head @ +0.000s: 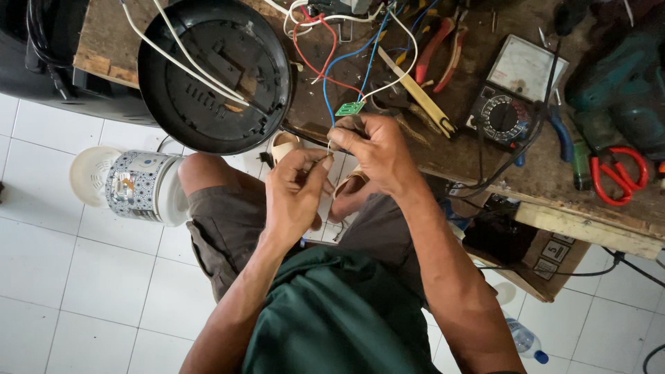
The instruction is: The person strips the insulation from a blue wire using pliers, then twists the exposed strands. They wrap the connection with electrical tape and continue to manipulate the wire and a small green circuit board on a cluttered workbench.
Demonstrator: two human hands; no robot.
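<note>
Wire — upright between left hand, right hand

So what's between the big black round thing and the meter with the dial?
In the head view, between the black round base and the meter lie tangled coloured wires, a small green board and red-handled pliers.

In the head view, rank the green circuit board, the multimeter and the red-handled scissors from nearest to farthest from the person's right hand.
1. Green circuit board: just above the right hand, at its fingertips.
2. Multimeter: on the bench, to the hand's right.
3. Red-handled scissors: far right, near the bench edge.
</note>
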